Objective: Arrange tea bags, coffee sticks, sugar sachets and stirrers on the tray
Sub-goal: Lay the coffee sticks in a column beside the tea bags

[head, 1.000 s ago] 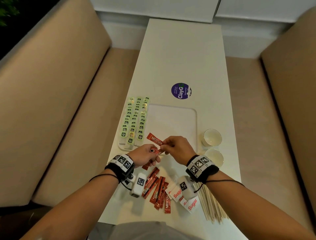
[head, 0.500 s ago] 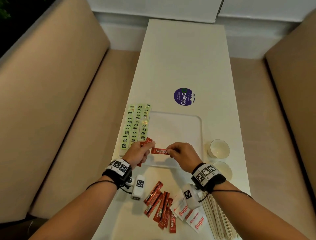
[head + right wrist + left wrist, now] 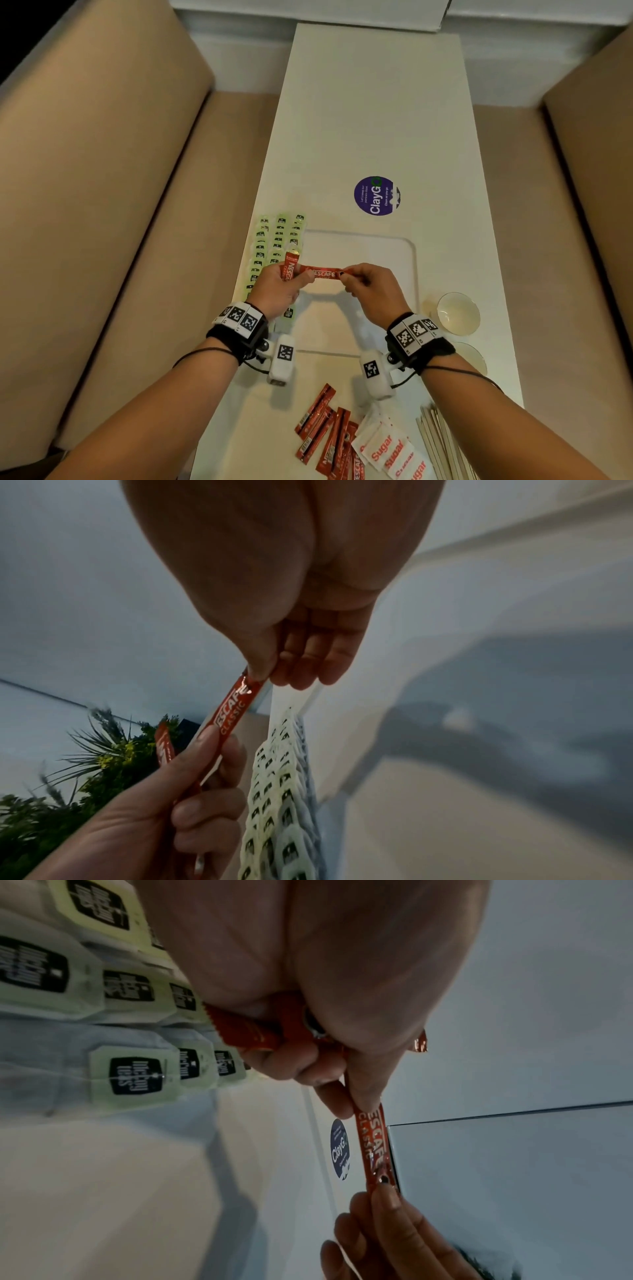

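Two hands meet above the white tray (image 3: 394, 246) in the head view: the left hand (image 3: 279, 291) and the right hand (image 3: 371, 291) each pinch one end of a red coffee stick (image 3: 322, 273) held level between them. The left grip also holds a second coffee stick (image 3: 290, 267), pointing up from the fist. Rows of green tea bags (image 3: 279, 236) cover the tray's left side. Near the body, on the white surface (image 3: 370, 102), lie loose coffee sticks (image 3: 323, 431), sugar sachets (image 3: 387, 448) and wooden stirrers (image 3: 442, 442); two small cups (image 3: 457, 313) stand right of the tray.

Left wrist view: thumb and fingers (image 3: 329, 1080) clamp the coffee stick (image 3: 371, 1145), the second stick (image 3: 245, 1031) is tucked in the palm, and the tea bags (image 3: 133, 1074) lie below.

Right wrist view: the right thumb and fingertips (image 3: 298, 664) narrowly pinch the stick's (image 3: 232, 710) end; the left hand (image 3: 164, 813) holds the other end beside the tea bags (image 3: 274, 791).
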`<state>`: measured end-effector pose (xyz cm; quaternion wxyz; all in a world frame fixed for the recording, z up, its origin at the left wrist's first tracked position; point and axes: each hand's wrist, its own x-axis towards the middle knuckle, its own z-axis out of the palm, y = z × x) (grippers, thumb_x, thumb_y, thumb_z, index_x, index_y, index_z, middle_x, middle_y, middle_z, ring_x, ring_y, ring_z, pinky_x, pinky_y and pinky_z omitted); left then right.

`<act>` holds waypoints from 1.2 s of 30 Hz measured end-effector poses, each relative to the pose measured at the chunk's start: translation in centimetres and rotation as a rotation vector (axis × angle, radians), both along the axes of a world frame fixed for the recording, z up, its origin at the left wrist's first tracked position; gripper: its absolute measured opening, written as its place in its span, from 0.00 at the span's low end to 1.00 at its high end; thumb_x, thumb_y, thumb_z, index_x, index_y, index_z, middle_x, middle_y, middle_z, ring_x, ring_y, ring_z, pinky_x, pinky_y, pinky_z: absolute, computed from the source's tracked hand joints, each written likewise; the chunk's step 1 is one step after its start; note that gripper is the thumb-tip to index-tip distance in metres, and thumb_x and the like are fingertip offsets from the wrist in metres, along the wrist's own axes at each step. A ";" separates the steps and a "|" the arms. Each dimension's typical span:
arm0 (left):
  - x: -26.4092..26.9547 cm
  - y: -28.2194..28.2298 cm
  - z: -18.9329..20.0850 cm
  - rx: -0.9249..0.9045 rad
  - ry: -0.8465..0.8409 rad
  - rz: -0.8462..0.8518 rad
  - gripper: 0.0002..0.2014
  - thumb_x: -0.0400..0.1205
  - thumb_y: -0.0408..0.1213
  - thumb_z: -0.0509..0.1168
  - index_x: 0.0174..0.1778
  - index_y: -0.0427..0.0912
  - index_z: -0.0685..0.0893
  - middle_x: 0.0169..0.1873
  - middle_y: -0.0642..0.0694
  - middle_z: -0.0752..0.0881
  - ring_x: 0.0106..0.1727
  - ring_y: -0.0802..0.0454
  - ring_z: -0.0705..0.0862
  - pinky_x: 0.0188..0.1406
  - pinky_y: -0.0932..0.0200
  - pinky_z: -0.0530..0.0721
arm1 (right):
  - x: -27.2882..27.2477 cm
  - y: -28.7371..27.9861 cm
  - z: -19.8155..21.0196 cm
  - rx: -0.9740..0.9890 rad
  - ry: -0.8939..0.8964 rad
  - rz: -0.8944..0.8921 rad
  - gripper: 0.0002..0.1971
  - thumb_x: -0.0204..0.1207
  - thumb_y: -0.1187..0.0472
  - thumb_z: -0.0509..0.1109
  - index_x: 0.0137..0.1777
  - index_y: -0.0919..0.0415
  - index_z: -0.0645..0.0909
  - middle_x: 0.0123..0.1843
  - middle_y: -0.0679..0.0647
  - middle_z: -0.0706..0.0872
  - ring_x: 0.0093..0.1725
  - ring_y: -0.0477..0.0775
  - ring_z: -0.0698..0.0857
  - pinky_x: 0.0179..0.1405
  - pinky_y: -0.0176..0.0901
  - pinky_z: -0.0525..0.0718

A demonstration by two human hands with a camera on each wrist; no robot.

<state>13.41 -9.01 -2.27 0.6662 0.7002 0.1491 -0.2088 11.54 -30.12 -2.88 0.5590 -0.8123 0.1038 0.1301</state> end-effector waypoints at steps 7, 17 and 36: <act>1.7 0.3 -0.9 0.041 -0.015 0.039 0.04 0.83 0.37 0.72 0.44 0.45 0.87 0.38 0.40 0.87 0.28 0.50 0.74 0.27 0.58 0.76 | 2.4 0.3 -1.0 0.019 -0.005 -0.066 0.07 0.84 0.59 0.71 0.51 0.54 0.91 0.40 0.54 0.92 0.44 0.58 0.90 0.50 0.51 0.90; 2.7 2.1 -1.1 0.014 0.045 0.075 0.08 0.86 0.43 0.68 0.48 0.42 0.83 0.35 0.46 0.82 0.30 0.52 0.78 0.28 0.58 0.78 | 8.3 0.0 -4.4 -0.112 0.089 -0.221 0.10 0.83 0.58 0.71 0.43 0.58 0.91 0.34 0.54 0.90 0.31 0.49 0.86 0.42 0.46 0.87; 2.4 3.1 -2.3 -0.097 0.113 0.144 0.09 0.85 0.34 0.68 0.59 0.36 0.82 0.37 0.42 0.84 0.37 0.47 0.81 0.34 0.54 0.78 | 11.1 1.2 -6.6 -0.313 0.136 -0.179 0.12 0.81 0.53 0.73 0.52 0.59 0.94 0.34 0.48 0.87 0.34 0.40 0.81 0.39 0.34 0.75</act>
